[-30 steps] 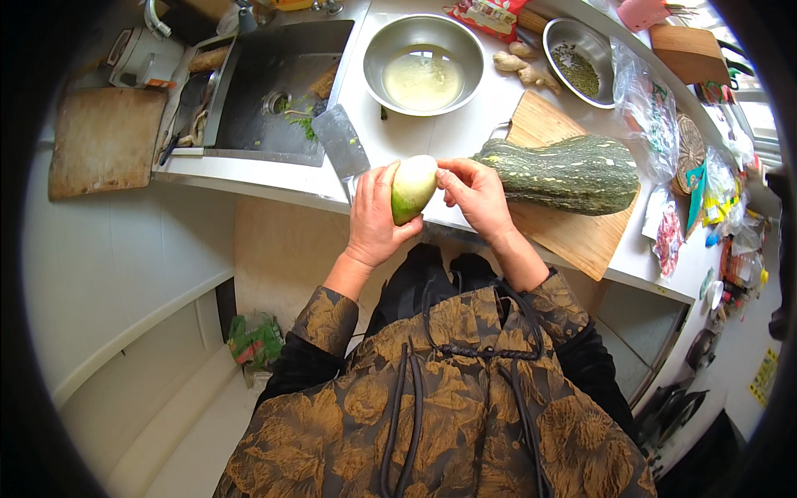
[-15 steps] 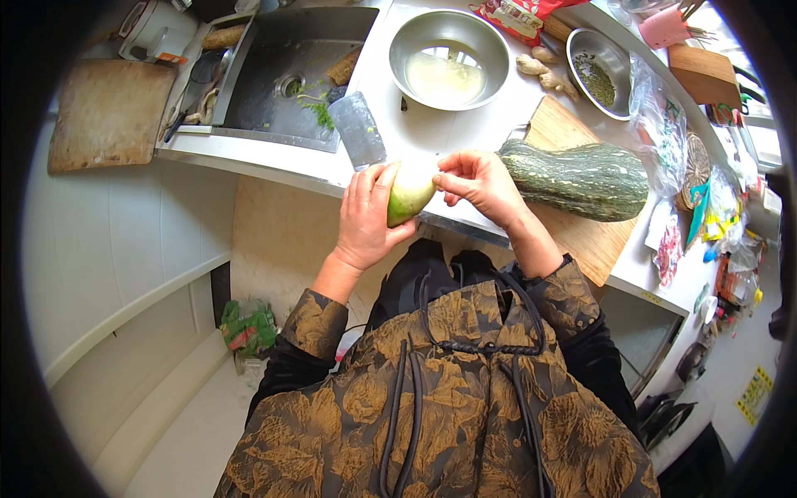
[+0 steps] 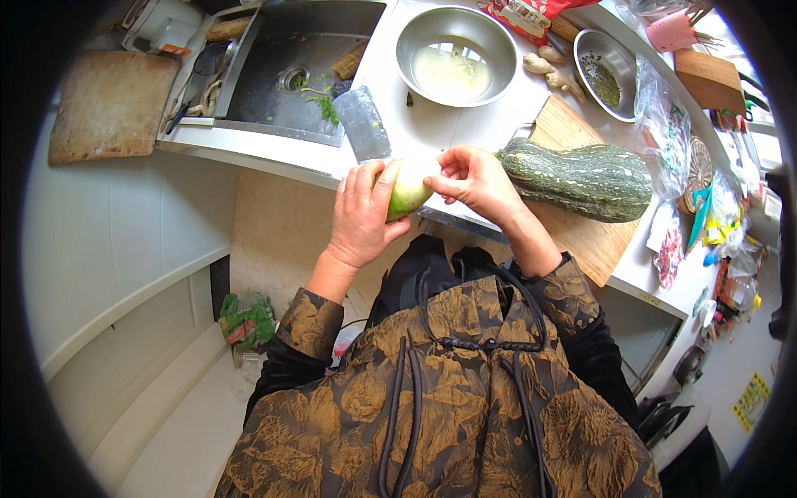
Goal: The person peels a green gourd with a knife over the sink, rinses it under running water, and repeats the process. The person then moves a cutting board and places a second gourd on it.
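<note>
gripping a pale green, half-peeled oval gourd in your left hand, you pinch its white top with your right hand, both hands meeting at the counter's edge. just beyond your left fingers lies a steel cleaver blade; right of your right hand, a dark green striped squash rests on a wooden cutting board.

red snack bag top counter, green packet on floor
</note>
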Demonstrator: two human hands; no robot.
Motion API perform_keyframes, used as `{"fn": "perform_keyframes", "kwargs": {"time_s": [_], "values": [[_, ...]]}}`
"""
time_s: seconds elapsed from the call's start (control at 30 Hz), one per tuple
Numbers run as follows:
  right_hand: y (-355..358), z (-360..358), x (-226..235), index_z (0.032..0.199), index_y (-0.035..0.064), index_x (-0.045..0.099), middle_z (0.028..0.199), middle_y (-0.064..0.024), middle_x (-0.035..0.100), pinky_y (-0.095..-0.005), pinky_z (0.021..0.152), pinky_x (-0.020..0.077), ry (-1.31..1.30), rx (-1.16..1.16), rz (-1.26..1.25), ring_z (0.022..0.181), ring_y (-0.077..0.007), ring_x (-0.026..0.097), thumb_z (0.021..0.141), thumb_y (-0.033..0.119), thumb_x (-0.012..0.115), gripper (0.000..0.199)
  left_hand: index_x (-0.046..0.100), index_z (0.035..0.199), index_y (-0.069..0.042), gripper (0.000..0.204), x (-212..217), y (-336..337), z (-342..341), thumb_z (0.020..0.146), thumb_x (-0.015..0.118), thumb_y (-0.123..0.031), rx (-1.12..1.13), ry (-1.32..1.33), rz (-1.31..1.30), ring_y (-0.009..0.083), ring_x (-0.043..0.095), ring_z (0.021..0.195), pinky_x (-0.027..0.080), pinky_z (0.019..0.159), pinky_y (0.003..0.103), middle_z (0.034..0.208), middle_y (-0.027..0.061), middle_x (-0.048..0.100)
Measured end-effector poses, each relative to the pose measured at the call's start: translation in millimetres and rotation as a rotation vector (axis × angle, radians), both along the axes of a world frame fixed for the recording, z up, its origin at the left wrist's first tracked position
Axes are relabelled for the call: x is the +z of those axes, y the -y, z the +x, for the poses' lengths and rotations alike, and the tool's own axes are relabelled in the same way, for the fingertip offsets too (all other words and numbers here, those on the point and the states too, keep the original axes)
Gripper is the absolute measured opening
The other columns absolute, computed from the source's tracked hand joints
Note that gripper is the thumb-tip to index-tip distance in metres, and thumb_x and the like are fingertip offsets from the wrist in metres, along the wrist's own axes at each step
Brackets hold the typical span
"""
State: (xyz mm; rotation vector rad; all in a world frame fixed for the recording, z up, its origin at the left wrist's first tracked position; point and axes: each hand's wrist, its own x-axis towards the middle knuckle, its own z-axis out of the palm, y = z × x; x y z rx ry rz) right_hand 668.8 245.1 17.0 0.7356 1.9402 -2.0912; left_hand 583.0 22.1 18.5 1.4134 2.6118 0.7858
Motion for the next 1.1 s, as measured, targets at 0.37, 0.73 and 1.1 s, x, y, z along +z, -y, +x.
{"fn": "perform_keyframes", "kwargs": {"time_s": [0.37,0.73,1.1], "values": [[2.7,-8.2,1.9,0.113,-0.0124,0.065,0.092,-0.0111,0.069,-0.0257,0.063,0.0609,0.008,-0.002,-0.083,0.075,-0.0138,0.07,0.089,0.015,0.081,0.04,0.055,0.147,-0.009,0.094,3.9,5.5,-5.6,0.061,0.091,-0.02,-0.006,-0.046,-0.024,0.0353,0.057,0.121,0.046,0.105,0.048,0.131,0.0141,0.055],[28.7,-18.4,-1.6,0.127,-0.007,0.051,0.094,-0.0115,0.064,-0.0303,0.062,0.0633,0.069,-0.166,-0.344,0.073,-0.0148,0.067,0.098,0.013,0.073,0.042,0.054,0.152,-0.013,0.101,6.3,8.0,-12.9,0.058,0.092,-0.018,0.021,-0.174,-0.061,0.0331,0.057,0.121,0.046,0.104,0.047,0.13,0.0123,0.054],[29.1,-20.4,-14.9,0.131,-0.0073,0.052,0.101,-0.0128,0.064,-0.0338,0.07,0.0651,-0.023,-0.156,-0.436,0.078,-0.017,0.069,0.097,0.008,0.074,0.044,0.054,0.152,-0.012,0.102,2.4,14.3,-17.1,0.059,0.092,-0.018,0.085,-0.091,-0.023,0.0338,0.056,0.12,0.046,0.105,0.047,0.129,0.0125,0.054]]}}
